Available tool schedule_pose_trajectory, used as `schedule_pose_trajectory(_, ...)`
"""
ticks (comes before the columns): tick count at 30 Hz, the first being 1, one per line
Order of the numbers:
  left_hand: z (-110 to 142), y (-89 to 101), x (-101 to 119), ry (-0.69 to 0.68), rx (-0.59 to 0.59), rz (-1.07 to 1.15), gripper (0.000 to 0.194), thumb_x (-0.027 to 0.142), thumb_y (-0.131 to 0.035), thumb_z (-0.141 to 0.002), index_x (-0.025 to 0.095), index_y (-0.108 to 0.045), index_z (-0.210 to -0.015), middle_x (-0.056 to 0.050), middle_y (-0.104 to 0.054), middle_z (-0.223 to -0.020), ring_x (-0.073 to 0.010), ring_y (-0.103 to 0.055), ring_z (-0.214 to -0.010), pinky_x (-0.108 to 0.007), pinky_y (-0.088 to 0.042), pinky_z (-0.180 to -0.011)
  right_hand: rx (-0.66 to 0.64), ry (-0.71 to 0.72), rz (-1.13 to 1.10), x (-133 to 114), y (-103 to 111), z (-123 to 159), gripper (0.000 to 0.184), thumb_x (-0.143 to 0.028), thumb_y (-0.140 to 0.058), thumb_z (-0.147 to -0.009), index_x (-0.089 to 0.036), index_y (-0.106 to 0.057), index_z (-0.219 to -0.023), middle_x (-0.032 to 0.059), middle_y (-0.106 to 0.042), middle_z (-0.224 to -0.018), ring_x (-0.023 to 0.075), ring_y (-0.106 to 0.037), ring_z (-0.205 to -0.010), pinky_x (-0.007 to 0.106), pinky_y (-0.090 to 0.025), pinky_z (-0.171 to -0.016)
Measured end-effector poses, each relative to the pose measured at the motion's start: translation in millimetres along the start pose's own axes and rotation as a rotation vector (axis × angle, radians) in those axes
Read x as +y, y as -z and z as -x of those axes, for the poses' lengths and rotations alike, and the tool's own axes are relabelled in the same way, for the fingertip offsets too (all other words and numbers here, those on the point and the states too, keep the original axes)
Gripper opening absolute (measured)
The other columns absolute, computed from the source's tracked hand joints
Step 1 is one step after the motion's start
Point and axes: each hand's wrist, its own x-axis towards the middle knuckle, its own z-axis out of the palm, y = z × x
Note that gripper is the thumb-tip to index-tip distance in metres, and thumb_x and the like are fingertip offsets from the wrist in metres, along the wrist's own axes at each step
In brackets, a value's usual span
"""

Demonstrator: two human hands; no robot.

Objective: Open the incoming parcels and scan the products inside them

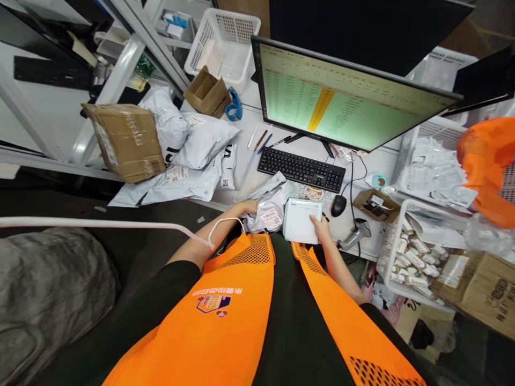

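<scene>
A white box (301, 221) rests at the near edge of the desk (374, 161), and my right hand (321, 226) grips its right side with the fingers curled on it. My left hand (248, 207) is closed on a crumpled grey plastic mailer bag (270, 206) with a printed label, lying just left of the box. Both lie in front of the black keyboard (301, 169). A thin white cable runs over my left forearm.
A monitor (341, 96) showing a green spreadsheet stands behind the keyboard. A black mouse (338, 205), a handheld scanner (354, 235) and a small open carton (376, 206) lie to the right. White baskets of small packets (406, 252) sit further right. Grey mailers (189, 155) and a taped carton (126, 139) pile up on the left.
</scene>
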Motion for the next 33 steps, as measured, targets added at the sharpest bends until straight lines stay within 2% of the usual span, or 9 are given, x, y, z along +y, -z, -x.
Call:
schedule_pose_trajectory(4, 40.3, 0.6, -12.9, 0.140, 0.056, 0.006, 0.055, 0.053, -0.082, -0.073, 0.020, -0.077, -0.116, -0.009, -0.079, -0.109, -0.0286, -0.073, -0.102, -0.034, -0.055, -0.092, -0.016, 0.038, 0.072, -3.0, -4.7, -1.0, 0.076, -0.070, -0.075, -0.067, -0.013, -0.068, -0.116, 0.0207, -0.075, -0.119, 0.0341, -0.072, -0.105, 0.053, -0.057, -0.098)
schedule_pose_trajectory(9, 129.0, 3.8, -29.1, 0.349, 0.319, -0.045, 0.063, 0.045, -0.073, -0.083, 0.014, -0.063, -0.138, -0.020, -0.066, -0.141, -0.0378, -0.058, -0.134, -0.048, -0.040, -0.115, 0.004, 0.103, 0.188, -11.3, -9.7, -15.5, 0.076, -0.071, -0.071, -0.070, -0.014, -0.067, -0.120, 0.0204, -0.075, -0.120, 0.0367, -0.069, -0.113, 0.058, -0.050, -0.107)
schedule_pose_trajectory(15, 208.1, 20.7, -28.0, 0.434, 0.447, -0.107, 0.047, 0.043, -0.070, -0.087, 0.021, -0.066, -0.128, -0.014, -0.072, -0.130, -0.0353, -0.063, -0.125, -0.049, -0.037, -0.114, -0.050, 0.273, 0.270, -55.6, -59.1, -36.3, 0.084, -0.070, -0.068, -0.077, -0.009, -0.063, -0.135, 0.0260, -0.057, -0.148, 0.0388, -0.047, -0.144, 0.060, -0.030, -0.126)
schedule_pose_trajectory(18, 222.9, 33.8, -20.0, 0.401, 0.423, -0.174, 0.058, 0.033, -0.072, -0.084, 0.024, -0.061, -0.140, -0.014, -0.070, -0.138, -0.0348, -0.062, -0.130, -0.053, -0.029, -0.120, -0.249, 0.532, 0.300, -93.0, -98.6, -14.8, 0.088, -0.067, -0.069, -0.083, -0.015, -0.052, -0.152, 0.0193, -0.045, -0.162, 0.0337, -0.037, -0.154, 0.055, -0.025, -0.130)
schedule_pose_trajectory(20, 225.5, 41.8, -11.7, 0.367, 0.398, -0.210, 0.067, 0.029, -0.073, -0.081, 0.025, -0.057, -0.146, -0.014, -0.069, -0.139, -0.0347, -0.061, -0.132, -0.055, -0.022, -0.125, -0.502, 0.740, 0.361, -113.3, -124.4, 5.8, 0.091, -0.062, -0.072, -0.086, -0.019, -0.042, -0.161, 0.0160, -0.041, -0.166, 0.0320, -0.038, -0.154, 0.051, -0.032, -0.128)
schedule_pose_trajectory(22, 224.8, 49.4, -2.9, 0.331, 0.371, -0.234, 0.070, 0.030, -0.075, -0.080, 0.024, -0.058, -0.147, -0.014, -0.070, -0.137, -0.0354, -0.062, -0.131, -0.055, -0.021, -0.127, -0.650, 0.848, 0.465, -124.0, -143.4, 20.7, 0.078, -0.047, -0.066, -0.094, -0.021, -0.041, -0.162, 0.0134, -0.046, -0.163, 0.0285, -0.046, -0.149, 0.044, -0.039, -0.124)
schedule_pose_trajectory(24, 225.2, 58.2, 2.0, 0.311, 0.324, -0.257, 0.071, 0.032, -0.078, -0.078, 0.022, -0.060, -0.146, -0.015, -0.072, -0.132, -0.0370, -0.064, -0.128, -0.052, -0.029, -0.124, -0.636, 0.844, 0.569, -124.2, -152.1, 24.5, 0.057, -0.026, -0.052, -0.097, -0.020, -0.054, -0.154, 0.0116, -0.060, -0.150, 0.0250, -0.057, -0.137, 0.039, -0.045, -0.119)
schedule_pose_trajectory(28, 246.5, 81.9, -17.7, 0.267, 0.245, -0.256, 0.070, 0.028, -0.076, -0.075, 0.027, -0.065, -0.144, -0.011, -0.073, -0.128, -0.0358, -0.067, -0.122, -0.043, -0.048, -0.108, -0.488, 0.747, 0.695, -107.2, -143.8, 8.7, 0.053, -0.010, -0.041, -0.088, -0.014, -0.069, -0.133, 0.0148, -0.071, -0.130, 0.0282, -0.064, -0.123, 0.042, -0.049, -0.112)
schedule_pose_trajectory(33, 299.6, 102.2, -83.7, 0.267, 0.505, 0.111, 0.078, 0.053, -0.080, -0.068, 0.022, -0.070, -0.138, -0.011, -0.070, -0.137, -0.0366, -0.064, -0.129, -0.041, -0.048, -0.114, -0.368, 0.653, 0.824, -94.5, -124.8, 0.8, 0.057, -0.007, -0.043, -0.086, -0.010, -0.070, -0.135, 0.0183, -0.070, -0.121, 0.0306, -0.065, -0.113, 0.042, -0.052, -0.103)
